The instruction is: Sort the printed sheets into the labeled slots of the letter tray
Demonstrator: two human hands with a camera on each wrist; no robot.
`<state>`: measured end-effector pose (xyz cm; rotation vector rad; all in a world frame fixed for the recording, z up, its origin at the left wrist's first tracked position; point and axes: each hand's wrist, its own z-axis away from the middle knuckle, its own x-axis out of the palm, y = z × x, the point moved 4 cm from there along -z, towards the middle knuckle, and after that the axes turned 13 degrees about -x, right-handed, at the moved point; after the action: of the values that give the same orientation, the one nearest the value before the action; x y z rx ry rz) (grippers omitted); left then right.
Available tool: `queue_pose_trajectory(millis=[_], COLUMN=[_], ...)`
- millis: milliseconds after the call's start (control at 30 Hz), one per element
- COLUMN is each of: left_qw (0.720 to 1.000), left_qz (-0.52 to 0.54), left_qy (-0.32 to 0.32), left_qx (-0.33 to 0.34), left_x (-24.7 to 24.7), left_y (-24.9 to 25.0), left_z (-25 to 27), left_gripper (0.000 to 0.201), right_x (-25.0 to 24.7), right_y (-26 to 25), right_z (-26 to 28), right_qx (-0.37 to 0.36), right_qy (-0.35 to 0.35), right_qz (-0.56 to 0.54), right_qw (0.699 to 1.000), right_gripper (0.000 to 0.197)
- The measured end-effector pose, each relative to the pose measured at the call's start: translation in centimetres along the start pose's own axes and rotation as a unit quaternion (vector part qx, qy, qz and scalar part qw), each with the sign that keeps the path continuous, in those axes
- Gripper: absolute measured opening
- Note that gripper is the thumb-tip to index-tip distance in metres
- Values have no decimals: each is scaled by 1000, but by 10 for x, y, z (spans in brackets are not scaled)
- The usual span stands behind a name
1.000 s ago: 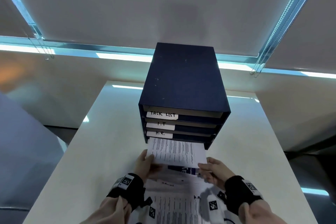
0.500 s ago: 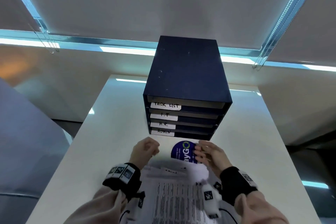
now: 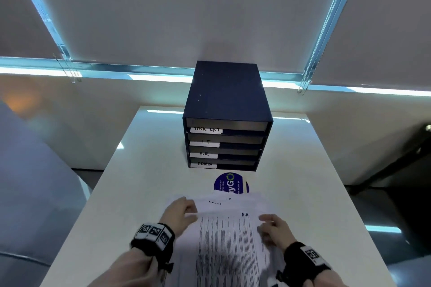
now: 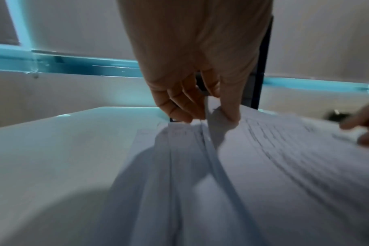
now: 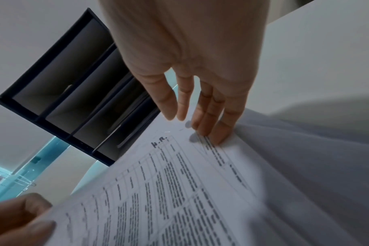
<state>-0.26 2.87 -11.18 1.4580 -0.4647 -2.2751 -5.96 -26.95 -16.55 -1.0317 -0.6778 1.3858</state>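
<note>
The dark blue letter tray [image 3: 227,119] stands at the far middle of the white table [image 3: 144,170]. Its slots are labeled TASK LIST, I.T, H.R. and ADMIN from top to bottom. A stack of printed sheets lies at the near edge, and its top sheet [image 3: 226,240] is marked H.R. My left hand [image 3: 186,211] pinches that sheet's left edge; the left wrist view shows the edge lifted between thumb and fingers [image 4: 202,116]. My right hand [image 3: 265,223] rests straight fingertips [image 5: 219,136] on the sheet's [image 5: 169,191] right side. In the right wrist view the tray's [image 5: 59,79] lower slots hold paper.
A round blue sticker [image 3: 231,184] lies on the table between the tray and the stack. A grey-blue chair [image 3: 35,182] stands at the left. Closed window blinds [image 3: 186,18] are behind the table. Something dark [image 3: 408,158] sits on the right.
A second ago both hands fed a sheet into the bottom slot. They have pulled back toward me and now hold the H.R. sheet on the stack.
</note>
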Motion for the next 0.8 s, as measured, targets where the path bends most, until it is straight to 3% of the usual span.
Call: queue_pose_trajectory(millis=[67,133,233,400,600,700,800], left_qw=[985,944,911,944,972,976,968], left_qz=[175,328,412,301,145,68,78], left_qy=[-7,-23,11,138,183,204,222], left_qx=[11,24,27,11,33,46,91], left_x=[-16,-32,-46,-45,-40,-41,-42], left_y=[12,29,41,36,31,33,31], left_z=[13,29,37,30,30,34,37], left_gripper=[17,11,7,16,26,29,21], right_x=[-1,1,10,15,12,12,14], right_y=[-10,-22,-38,-45,-46,-42,-41], right_z=[4,8,16,21,25,24,24], right_qx=[-23,-48,-71,-77,-85,-74,-64], right_qy=[0,-12,-49,-41,-17,-36,-41], right_qz=[18,26,11,-10,3,-8,-16], right_qw=[1000,998,996,996,996,997,997], right_gripper=[29,32,23,19,13,22,36])
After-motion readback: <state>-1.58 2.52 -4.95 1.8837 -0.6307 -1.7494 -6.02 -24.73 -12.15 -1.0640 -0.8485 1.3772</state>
